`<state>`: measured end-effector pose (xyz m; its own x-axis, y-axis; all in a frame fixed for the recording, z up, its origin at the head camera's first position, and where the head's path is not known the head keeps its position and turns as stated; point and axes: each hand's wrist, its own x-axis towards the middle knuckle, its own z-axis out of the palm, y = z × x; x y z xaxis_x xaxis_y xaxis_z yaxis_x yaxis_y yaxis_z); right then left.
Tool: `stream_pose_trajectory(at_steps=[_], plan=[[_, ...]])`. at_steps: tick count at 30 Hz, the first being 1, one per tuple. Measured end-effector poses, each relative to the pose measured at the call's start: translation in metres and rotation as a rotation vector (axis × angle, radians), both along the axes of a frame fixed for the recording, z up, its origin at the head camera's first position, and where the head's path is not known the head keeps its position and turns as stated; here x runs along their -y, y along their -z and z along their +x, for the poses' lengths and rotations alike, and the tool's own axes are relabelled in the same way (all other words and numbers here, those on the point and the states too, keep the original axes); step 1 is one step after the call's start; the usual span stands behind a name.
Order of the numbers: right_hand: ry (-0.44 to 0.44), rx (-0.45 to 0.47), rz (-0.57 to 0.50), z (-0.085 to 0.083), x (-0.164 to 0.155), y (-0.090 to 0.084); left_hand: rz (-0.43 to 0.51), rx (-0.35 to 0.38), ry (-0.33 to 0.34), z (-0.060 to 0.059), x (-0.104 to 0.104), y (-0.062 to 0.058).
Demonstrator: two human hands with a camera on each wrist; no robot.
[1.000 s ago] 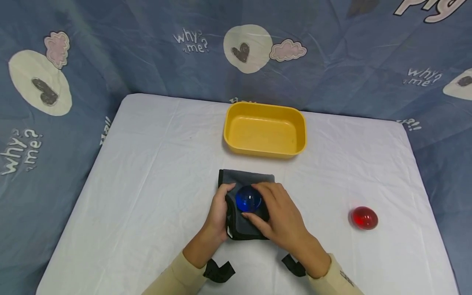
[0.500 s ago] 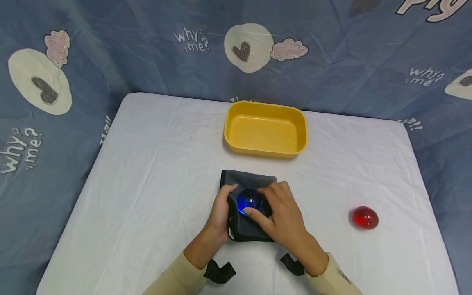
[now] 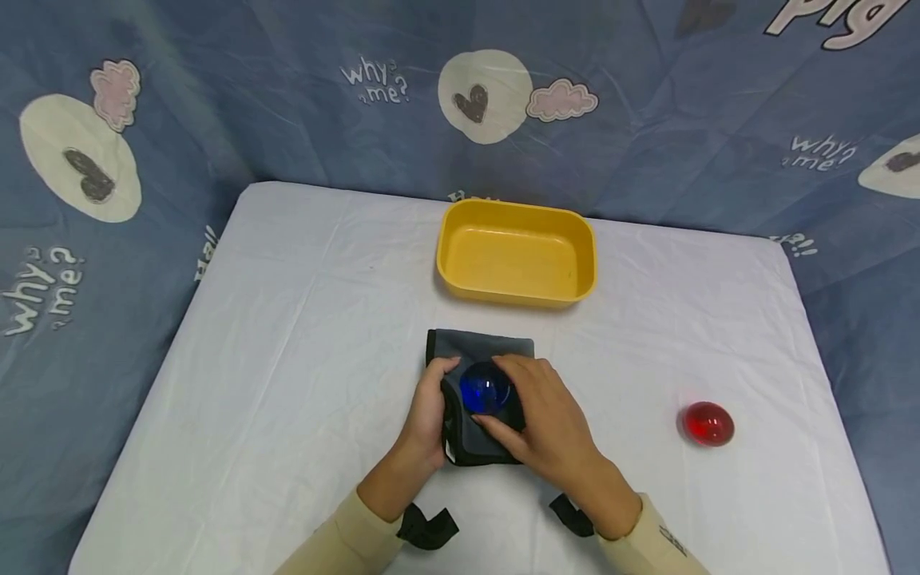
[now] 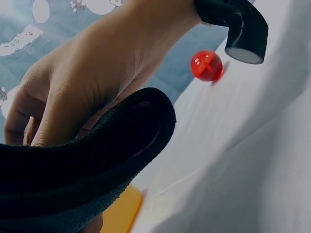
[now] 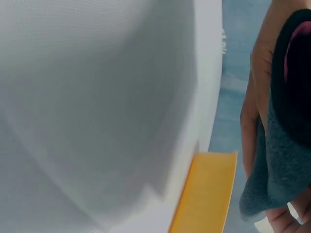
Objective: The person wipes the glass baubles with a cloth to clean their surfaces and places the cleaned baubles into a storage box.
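Note:
A blue glossy ball (image 3: 485, 388) sits on a folded grey cloth with black trim (image 3: 474, 438) near the table's front middle. My left hand (image 3: 430, 403) grips the cloth's left edge, thumb on top; in the left wrist view the black cloth edge (image 4: 102, 165) curls under that hand (image 4: 82, 87). My right hand (image 3: 535, 411) curls round the ball, index finger behind it and thumb in front. The right wrist view shows grey cloth (image 5: 282, 170) against a hand (image 5: 255, 92). A red ball (image 3: 707, 423) lies alone on the right, also visible in the left wrist view (image 4: 206, 65).
An empty yellow tray (image 3: 515, 297) stands behind the cloth on the white table (image 3: 302, 335). Blue patterned fabric (image 3: 216, 96) hangs behind and beside the table. Black wrist straps (image 3: 427, 529) sit at both cuffs.
My right thumb slid up over the blue ball's front, then dropped back below it. Cloth, left hand, red ball and tray stayed put.

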<state>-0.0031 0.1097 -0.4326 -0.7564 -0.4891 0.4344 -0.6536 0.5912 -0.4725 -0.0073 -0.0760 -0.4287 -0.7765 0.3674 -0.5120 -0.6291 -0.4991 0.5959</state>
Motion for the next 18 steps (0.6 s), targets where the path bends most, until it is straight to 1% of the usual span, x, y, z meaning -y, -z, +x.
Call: stream_pose_trajectory(at_steps=[3,7,10,13,15,18], plan=[[0.013,0.008,-0.033,-0.0017,0.0,0.0,0.012,-0.014,0.002,0.0012,-0.0001,0.0002],[0.026,0.02,-0.078,-0.0044,-0.0001,0.0,0.008,-0.009,0.005,0.0025,-0.0006,0.0002],[0.029,0.025,-0.116,-0.0057,0.0,0.0009,0.001,0.006,-0.004,0.0026,-0.0015,0.0004],[0.029,0.016,-0.153,-0.0064,0.0003,0.002,0.001,0.003,-0.02,0.0027,-0.002,0.0008],[0.038,0.014,-0.163,-0.0067,0.0005,0.0026,0.004,-0.003,-0.021,0.0029,-0.0018,0.0009],[0.065,0.029,-0.143,-0.007,0.0007,0.0029,0.015,-0.007,-0.01,0.0026,-0.0017,0.0012]])
